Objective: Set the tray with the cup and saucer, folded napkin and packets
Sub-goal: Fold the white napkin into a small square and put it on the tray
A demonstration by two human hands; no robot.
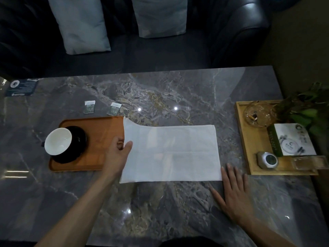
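Standing on the left half of the tray [99,125], the cup [57,140] on its dark saucer [78,139] looks like the one part of the job already done. The napkin [170,154] lies spread on the table just right of the tray, only its far left corner lapping over the tray's right edge, so by my reading the folding is unfinished. Two packets [89,107] [114,108] wait on the table just beyond the tray's far edge, not yet loaded. The left hand [118,154] pinches the napkin's left edge, right beside the tray. The right hand [233,191] rests flat and released, fingers straight, on the table well right of the tray, at the napkin's near right corner.
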